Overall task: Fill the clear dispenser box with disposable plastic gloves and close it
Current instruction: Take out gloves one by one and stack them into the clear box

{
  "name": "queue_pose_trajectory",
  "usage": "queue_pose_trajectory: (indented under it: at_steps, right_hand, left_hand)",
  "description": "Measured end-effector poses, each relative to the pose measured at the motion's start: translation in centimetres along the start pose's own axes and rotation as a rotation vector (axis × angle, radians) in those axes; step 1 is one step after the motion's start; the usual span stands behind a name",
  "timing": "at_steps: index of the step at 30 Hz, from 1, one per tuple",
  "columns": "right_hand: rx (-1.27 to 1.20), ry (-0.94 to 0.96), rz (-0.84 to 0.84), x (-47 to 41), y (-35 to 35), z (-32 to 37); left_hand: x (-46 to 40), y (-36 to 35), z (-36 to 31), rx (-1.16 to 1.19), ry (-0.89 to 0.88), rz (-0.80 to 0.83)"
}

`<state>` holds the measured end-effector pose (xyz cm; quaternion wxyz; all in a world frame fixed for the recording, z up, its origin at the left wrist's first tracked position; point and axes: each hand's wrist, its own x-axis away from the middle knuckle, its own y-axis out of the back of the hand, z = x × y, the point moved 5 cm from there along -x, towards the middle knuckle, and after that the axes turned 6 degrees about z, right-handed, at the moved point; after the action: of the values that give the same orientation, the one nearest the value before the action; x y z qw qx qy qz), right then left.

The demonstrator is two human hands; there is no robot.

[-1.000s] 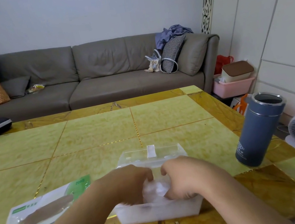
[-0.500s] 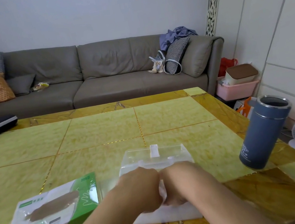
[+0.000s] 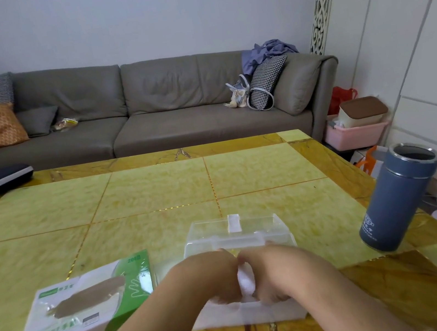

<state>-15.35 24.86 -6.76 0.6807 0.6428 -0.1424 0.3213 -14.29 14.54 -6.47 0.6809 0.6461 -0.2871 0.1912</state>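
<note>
Head view. I see the clear plastic dispenser box (image 3: 250,311) at six o'clock on the yellow-tiled table (image 3: 158,192), its hinged transparent lid (image 3: 236,233) standing open at its twelve o'clock side. My left hand (image 3: 215,277) and right hand (image 3: 269,271), fingers curled downward, press a white wad of disposable plastic gloves (image 3: 246,283) into it; whether they pinch the wad I cannot tell. Compared with a second ago, the knuckles have closed together and the wad sits lower, so filling appears nearly done; closing remains. The green-and-white cardboard glove carton (image 3: 85,309) lies at nine o'clock, the grey-blue steel tumbler (image 3: 399,198) at three o'clock.
</note>
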Motion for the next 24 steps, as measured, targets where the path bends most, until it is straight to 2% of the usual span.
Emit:
queue_pose_trajectory:
  at_steps: [6,11,13,15,17,19,22,24]
  right_hand:
    - [-0.025,0.013,-0.191,3.6,1.4,-0.6]
    - [0.214,-0.011,-0.474,6.7,3.0,2.7]
    - [0.230,0.052,-0.620,7.6,3.1,4.9]
    - [0.173,0.187,-0.705,7.9,2.5,7.5]
    - [0.135,0.356,-0.677,7.3,0.9,10.1]
    - [0.160,0.467,-0.605,5.3,-2.0,13.1]
    - [0.172,0.508,-0.615,1.6,-5.8,15.7]
    - [0.196,0.483,-0.605,0.0,-7.0,16.8]
  left_hand:
    - [3.0,0.3,1.1,0.125,-0.114,-0.225]
    - [7.2,1.1,3.3,0.278,-0.292,-0.573]
    - [9.0,1.3,6.1,0.360,-0.197,-0.742]
    - [10.2,0.7,10.1,0.414,0.017,-0.854]
    - [10.6,-0.9,14.3,0.426,0.245,-0.836]
    - [10.3,-2.8,17.3,0.434,0.355,-0.708]
    - [8.9,-5.0,18.2,0.339,0.328,-0.456]
    - [7.8,-5.7,18.2,0.273,0.271,-0.385]
